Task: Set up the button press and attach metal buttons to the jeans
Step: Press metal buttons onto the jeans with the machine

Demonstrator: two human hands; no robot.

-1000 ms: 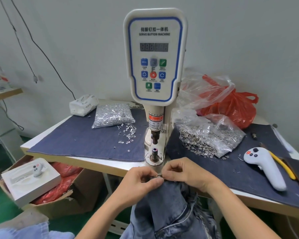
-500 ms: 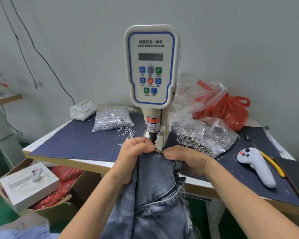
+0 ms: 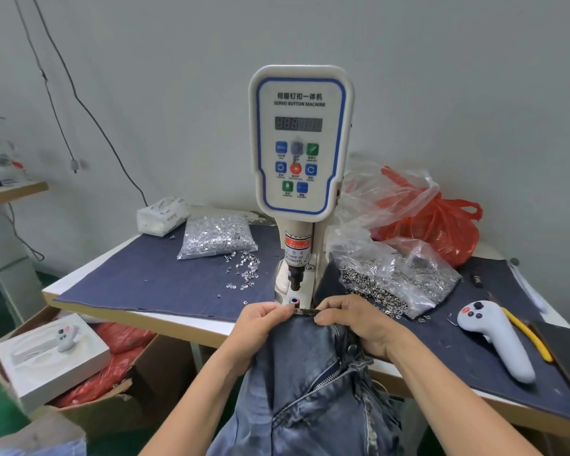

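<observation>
Grey wall stands behind a white tabletop covered with dark blue cloth, and the button press rises at the middle of it, its panel reading "SERVO BUTTON MACHINE". All places below are told from this press.

Just in front of its base, the jeans hang off the near edge of the tabletop, their waistband edge pulled taut at the foot of the press. The left hand pinches that edge on the left with thumb and curled fingers; the right hand pinches it on the right in the same way, so each grip is closed on the denim. A metal button already sits on the jeans below the right hand, beside the open zipper.

Left of the press lies a clear bag of silver tacks, with loose tacks spilled between bag and press, and a white tissue pack farther left. Right of the press lies a clear bag of ring-shaped metal parts, and behind it a red plastic bag. Farther right rest a pale grey handheld controller and a yellow-handled tool. Down left of the press, below the tabletop, a cardboard box holds a white tray.
</observation>
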